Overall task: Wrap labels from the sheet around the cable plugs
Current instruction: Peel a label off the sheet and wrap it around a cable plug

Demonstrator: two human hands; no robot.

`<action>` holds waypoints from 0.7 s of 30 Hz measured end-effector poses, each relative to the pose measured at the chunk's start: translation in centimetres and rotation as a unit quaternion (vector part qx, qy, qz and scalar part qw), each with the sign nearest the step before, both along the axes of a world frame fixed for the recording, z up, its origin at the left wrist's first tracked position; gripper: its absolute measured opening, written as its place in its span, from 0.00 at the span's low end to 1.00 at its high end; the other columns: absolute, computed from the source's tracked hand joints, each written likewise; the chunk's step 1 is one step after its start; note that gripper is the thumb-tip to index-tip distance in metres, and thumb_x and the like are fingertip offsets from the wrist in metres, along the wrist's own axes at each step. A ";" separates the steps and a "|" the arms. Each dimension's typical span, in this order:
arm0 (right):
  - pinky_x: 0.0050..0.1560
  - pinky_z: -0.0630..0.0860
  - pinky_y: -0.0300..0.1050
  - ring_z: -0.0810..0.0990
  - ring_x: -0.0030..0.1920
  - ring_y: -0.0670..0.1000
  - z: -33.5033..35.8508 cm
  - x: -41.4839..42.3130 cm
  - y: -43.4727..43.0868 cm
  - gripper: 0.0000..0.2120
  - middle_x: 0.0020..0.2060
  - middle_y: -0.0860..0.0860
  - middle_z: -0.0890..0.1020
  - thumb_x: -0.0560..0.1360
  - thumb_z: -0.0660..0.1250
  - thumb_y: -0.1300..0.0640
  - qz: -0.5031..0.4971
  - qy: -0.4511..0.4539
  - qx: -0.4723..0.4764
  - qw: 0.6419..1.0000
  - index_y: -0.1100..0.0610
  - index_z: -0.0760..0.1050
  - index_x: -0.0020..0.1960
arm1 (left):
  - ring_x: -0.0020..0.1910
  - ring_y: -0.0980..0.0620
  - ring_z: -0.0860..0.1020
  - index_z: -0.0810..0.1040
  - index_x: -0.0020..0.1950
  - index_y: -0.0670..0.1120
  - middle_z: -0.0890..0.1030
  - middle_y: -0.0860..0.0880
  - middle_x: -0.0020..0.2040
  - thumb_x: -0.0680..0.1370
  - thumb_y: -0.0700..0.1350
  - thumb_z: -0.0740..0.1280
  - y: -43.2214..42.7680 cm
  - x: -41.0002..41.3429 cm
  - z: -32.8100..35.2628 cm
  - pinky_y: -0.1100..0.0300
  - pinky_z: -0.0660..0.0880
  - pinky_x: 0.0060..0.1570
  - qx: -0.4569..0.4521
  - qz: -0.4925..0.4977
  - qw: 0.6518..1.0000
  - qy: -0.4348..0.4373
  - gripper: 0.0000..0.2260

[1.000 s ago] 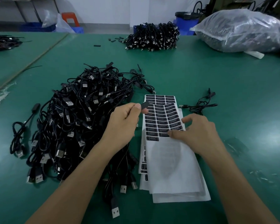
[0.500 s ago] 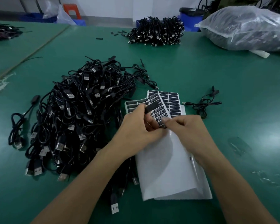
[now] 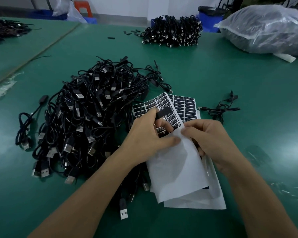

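Observation:
A white label sheet (image 3: 175, 162) with rows of black labels lies lifted and skewed on a stack of more sheets (image 3: 186, 107). My left hand (image 3: 148, 134) holds a black cable plug (image 3: 163, 112) between thumb and forefinger, and its thumb presses the sheet. My right hand (image 3: 208, 140) pinches the sheet's right edge at the lowest label row. A large tangled pile of black USB cables (image 3: 86, 114) lies left of the sheets.
One loose cable (image 3: 222, 109) lies right of the sheets on the green table (image 3: 248, 83). A bundled heap of cables (image 3: 172, 31) and a clear plastic bag (image 3: 268, 30) sit at the far edge. More cables (image 3: 5, 30) lie far left.
The top sheet has been lifted and turned counter-clockwise. My left hand came down onto it with the plug, and my right hand moved in from the label rows to pinch the sheet's edge.

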State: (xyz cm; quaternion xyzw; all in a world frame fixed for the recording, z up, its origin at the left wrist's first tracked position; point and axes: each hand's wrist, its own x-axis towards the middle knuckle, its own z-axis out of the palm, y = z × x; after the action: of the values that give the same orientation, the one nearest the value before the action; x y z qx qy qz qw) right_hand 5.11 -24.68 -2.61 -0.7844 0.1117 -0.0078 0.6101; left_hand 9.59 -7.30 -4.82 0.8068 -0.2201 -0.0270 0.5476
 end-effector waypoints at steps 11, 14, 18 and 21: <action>0.23 0.61 0.34 0.62 0.22 0.43 -0.7 0.3 0.6 0.14 0.22 0.45 0.72 0.78 0.68 0.60 0.060 -0.043 -0.041 0.996 0.47 0.85 0.38 | 0.38 0.54 0.83 0.63 0.37 0.51 0.86 0.55 0.42 0.70 0.42 0.80 -0.1 -0.2 0.0 0.64 0.77 0.35 -0.040 0.047 0.998 -0.026 0.23; 0.29 0.64 0.40 0.64 0.27 0.49 -0.7 0.3 0.7 0.13 0.25 0.57 0.73 0.79 0.67 0.57 0.085 -0.060 -0.073 0.992 0.47 0.85 0.40 | 0.38 0.58 0.83 0.62 0.37 0.47 0.86 0.56 0.40 0.70 0.39 0.79 0.0 0.0 -0.3 0.68 0.76 0.37 -0.047 0.052 0.997 -0.019 0.23; 0.34 0.74 0.59 0.73 0.33 0.54 -0.3 0.3 0.9 0.12 0.36 0.62 0.83 0.79 0.67 0.57 0.079 -0.072 -0.110 0.988 0.46 0.85 0.41 | 0.39 0.57 0.84 0.61 0.37 0.47 0.86 0.55 0.39 0.69 0.39 0.78 0.2 0.1 -0.4 0.63 0.77 0.38 -0.058 0.047 0.997 -0.003 0.23; 0.38 0.77 0.65 0.75 0.33 0.59 -0.3 0.2 1.0 0.12 0.37 0.62 0.84 0.79 0.67 0.58 0.072 -0.076 -0.122 0.987 0.48 0.85 0.41 | 0.39 0.55 0.84 0.61 0.38 0.47 0.87 0.54 0.39 0.68 0.43 0.76 0.2 0.2 -0.3 0.58 0.77 0.38 -0.065 0.040 0.997 0.010 0.21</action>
State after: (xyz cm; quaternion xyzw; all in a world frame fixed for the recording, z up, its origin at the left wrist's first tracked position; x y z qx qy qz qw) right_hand 5.26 -23.67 -2.87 -0.8561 0.0068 -0.0367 0.5154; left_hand 9.77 -7.08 -5.08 0.7772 -0.1831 0.0016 0.6020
